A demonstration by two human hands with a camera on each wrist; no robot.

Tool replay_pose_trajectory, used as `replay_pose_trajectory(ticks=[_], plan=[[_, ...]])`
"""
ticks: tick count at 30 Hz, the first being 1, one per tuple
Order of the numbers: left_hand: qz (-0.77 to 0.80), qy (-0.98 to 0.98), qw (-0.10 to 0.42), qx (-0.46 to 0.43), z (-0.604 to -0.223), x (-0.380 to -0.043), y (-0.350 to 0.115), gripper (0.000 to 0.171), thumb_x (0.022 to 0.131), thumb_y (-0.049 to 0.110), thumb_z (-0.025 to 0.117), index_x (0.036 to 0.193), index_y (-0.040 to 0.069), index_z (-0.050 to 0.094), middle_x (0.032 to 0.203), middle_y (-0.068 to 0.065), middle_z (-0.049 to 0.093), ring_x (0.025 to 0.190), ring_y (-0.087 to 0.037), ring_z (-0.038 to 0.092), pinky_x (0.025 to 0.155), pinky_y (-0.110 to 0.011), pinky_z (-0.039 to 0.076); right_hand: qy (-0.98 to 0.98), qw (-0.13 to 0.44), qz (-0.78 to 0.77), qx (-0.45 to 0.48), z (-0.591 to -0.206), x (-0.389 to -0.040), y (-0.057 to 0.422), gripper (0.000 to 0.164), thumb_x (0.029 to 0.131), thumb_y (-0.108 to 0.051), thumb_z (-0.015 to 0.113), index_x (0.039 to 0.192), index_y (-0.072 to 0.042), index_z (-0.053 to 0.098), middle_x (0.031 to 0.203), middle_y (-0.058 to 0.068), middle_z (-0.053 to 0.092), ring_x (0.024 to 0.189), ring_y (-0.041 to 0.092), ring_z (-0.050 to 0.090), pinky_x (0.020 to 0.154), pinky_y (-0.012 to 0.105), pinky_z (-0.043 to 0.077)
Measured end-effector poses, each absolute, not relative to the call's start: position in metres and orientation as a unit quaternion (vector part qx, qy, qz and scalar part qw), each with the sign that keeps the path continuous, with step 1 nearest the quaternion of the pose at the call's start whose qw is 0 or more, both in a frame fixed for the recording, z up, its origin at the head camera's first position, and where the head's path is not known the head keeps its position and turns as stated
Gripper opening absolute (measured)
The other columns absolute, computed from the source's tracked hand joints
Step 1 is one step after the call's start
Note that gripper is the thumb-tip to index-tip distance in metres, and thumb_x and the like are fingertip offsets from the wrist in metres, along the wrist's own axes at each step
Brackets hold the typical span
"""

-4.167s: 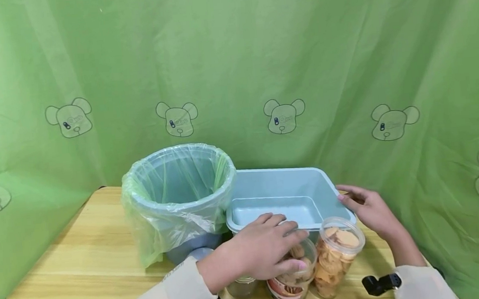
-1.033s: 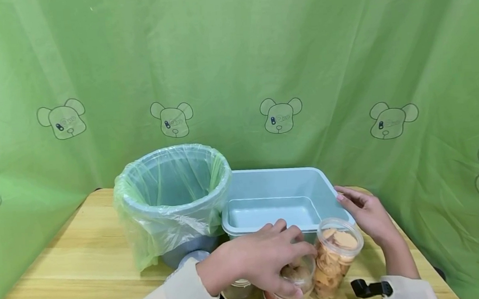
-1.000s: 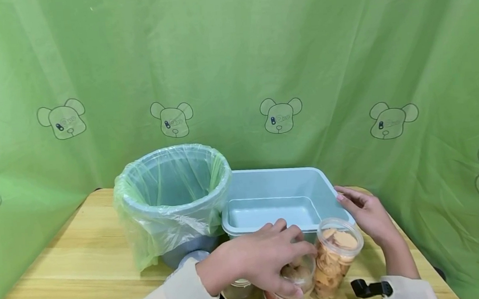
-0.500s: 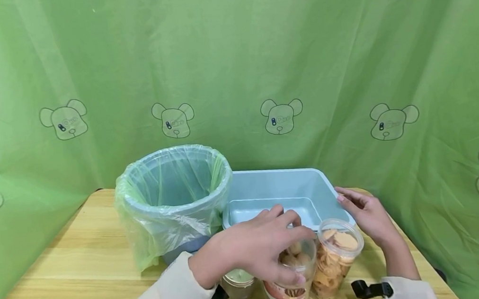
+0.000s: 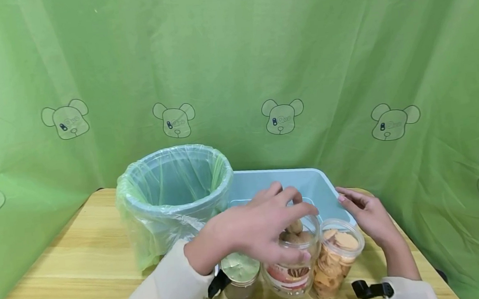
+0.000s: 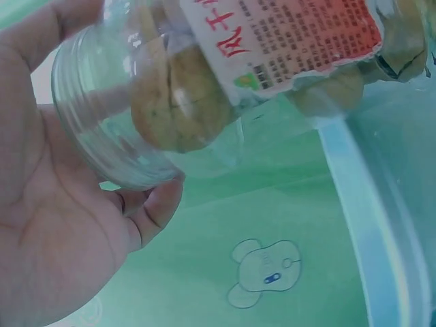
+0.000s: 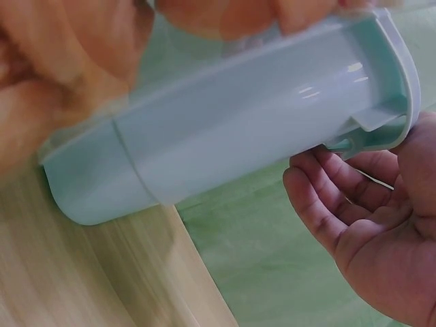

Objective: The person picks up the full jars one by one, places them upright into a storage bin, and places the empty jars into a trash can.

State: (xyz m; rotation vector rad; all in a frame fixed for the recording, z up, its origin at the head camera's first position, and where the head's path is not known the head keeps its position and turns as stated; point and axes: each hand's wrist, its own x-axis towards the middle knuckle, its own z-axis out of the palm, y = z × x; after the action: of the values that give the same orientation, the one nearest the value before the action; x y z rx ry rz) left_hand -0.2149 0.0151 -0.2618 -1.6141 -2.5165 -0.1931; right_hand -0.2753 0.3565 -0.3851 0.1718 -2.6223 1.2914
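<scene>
My left hand [image 5: 259, 224] grips a clear jar [image 5: 291, 278] round its top, fingers on the far side and thumb on the near side. Round brown pieces [image 6: 180, 102] fill the jar, which bears a red and white label [image 6: 286, 41]. It overlaps the front of the light blue plastic basin [image 5: 276, 179]. My right hand [image 5: 371, 214] holds the basin's right rim, with the thumb over the edge and the fingers [image 7: 313, 204] beneath the rim. A taller clear jar of orange crisps [image 5: 332, 265] stands close beside the held jar, to its right.
A blue bin [image 5: 180, 204] with a green plastic liner stands left of the basin. A small jar with a pale green top [image 5: 240, 268] is under my left wrist. The wooden table [image 5: 74, 259] backs onto a green curtain [image 5: 223, 65].
My left hand has closed round the jar of brown pieces and raised it up and forward toward the basin. The small green-topped jar has come into view. My right hand stays on the rim.
</scene>
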Motion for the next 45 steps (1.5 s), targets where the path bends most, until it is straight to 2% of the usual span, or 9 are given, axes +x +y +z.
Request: replay_pose_trajectory(ticks=[5,13,21,23,33,45], plan=[[-0.076,-0.843,0.084,-0.526,-0.247,-0.216,0.015,0.069,0.095,0.060,0.058,0.153,0.025,0.044,0.133,0.003,0.046,0.109,-0.015,0.036,0.086,-0.026,0.038,-0.893,0.106,0.433,0.059,-0.385,-0.275,0.356,0.061,0.106,-0.048,0.050,0.151,-0.007,0.050,0.145,0.021,0.054,0.117,0.007,0.053,0.084,0.011,0.046],[-0.084,-0.850,0.108,-0.508,-0.226,-0.220,0.017,0.070,0.094,0.058,0.059,0.154,0.025,0.042,0.131,0.003,0.043,0.111,-0.015,0.032,0.090,-0.029,0.032,-0.893,0.106,0.432,0.062,-0.383,-0.275,0.355,0.061,0.106,-0.048,0.050,0.151,-0.007,0.050,0.145,0.022,0.054,0.115,0.004,0.052,0.084,0.012,0.046],[-0.081,-0.868,0.137,-0.471,-0.216,-0.233,0.018,0.069,0.094,0.056,0.060,0.153,0.024,0.043,0.135,0.000,0.043,0.114,-0.019,0.032,0.092,-0.032,0.032,-0.896,0.106,0.428,0.060,-0.385,-0.276,0.356,0.061,0.107,-0.048,0.048,0.152,-0.006,0.049,0.147,0.022,0.053,0.129,0.033,0.051,0.085,0.010,0.045],[-0.080,-0.870,0.145,-0.464,-0.216,-0.237,0.019,0.067,0.094,0.055,0.061,0.151,0.024,0.044,0.136,-0.001,0.044,0.116,-0.020,0.032,0.093,-0.033,0.032,-0.895,0.104,0.429,0.060,-0.386,-0.277,0.356,0.061,0.107,-0.048,0.048,0.152,-0.006,0.049,0.148,0.023,0.052,0.130,0.036,0.050,0.084,0.010,0.044],[-0.097,-0.884,0.144,-0.434,-0.216,-0.255,0.023,0.062,0.096,0.055,0.060,0.149,0.027,0.045,0.144,-0.003,0.041,0.122,-0.023,0.032,0.099,-0.036,0.033,-0.893,0.108,0.433,0.062,-0.385,-0.278,0.355,0.060,0.107,-0.046,0.049,0.152,-0.006,0.049,0.148,0.024,0.051,0.132,0.038,0.049,0.084,0.009,0.043],[-0.095,-0.902,0.120,-0.405,-0.234,-0.276,0.032,0.068,0.098,0.058,0.059,0.155,0.029,0.036,0.150,-0.006,0.035,0.127,-0.024,0.029,0.103,-0.037,0.033,-0.893,0.110,0.432,0.061,-0.385,-0.278,0.355,0.060,0.107,-0.046,0.050,0.151,-0.006,0.050,0.150,0.022,0.051,0.133,0.037,0.049,0.085,0.008,0.043]])
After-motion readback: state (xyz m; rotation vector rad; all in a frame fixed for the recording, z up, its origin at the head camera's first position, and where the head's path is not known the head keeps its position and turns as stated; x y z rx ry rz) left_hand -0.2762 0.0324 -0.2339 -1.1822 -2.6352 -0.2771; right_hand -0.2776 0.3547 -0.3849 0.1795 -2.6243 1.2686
